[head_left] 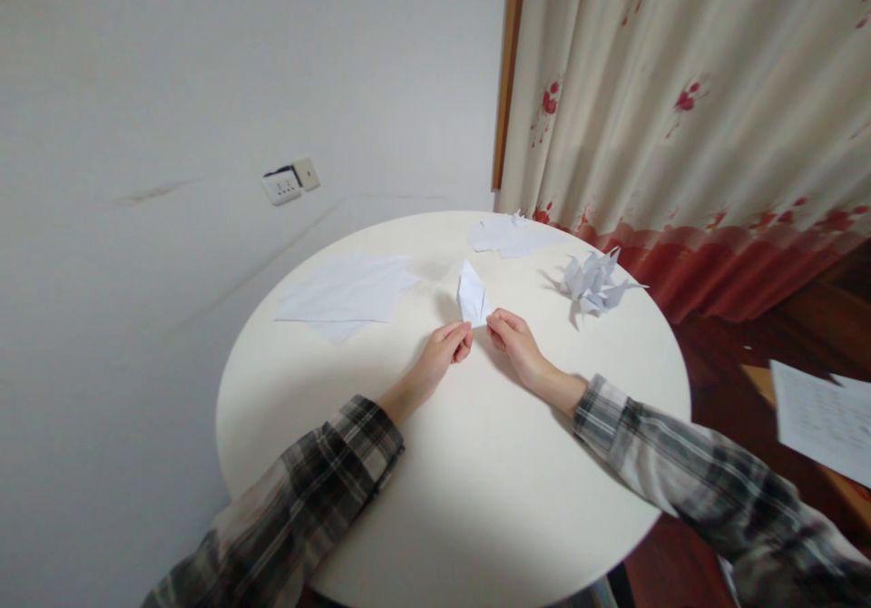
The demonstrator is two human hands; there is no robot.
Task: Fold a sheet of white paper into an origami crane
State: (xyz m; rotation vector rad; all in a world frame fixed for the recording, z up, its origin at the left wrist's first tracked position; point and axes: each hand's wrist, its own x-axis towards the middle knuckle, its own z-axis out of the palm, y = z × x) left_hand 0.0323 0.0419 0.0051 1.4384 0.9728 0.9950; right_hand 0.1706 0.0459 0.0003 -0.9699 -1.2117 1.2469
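A small piece of folded white paper (472, 294) stands up between my two hands, its pointed tip away from me. Its near left corner is pinched by my left hand (444, 352), fingers curled in. My right hand (515, 343) pinches the near right corner, also with curled fingers. Both hands are just above the round white table (422, 499). To the right of the paper lies a cluster of folded paper figures (595, 283) with pointed tips.
A stack of white paper sheets (347, 289) lies at the table's left. More paper (504, 236) is at the far edge, a small folded bit on it. Beyond stand a wall with a socket (281, 187) and a floral curtain (680, 118). Printed sheets (823, 417) lie lower right.
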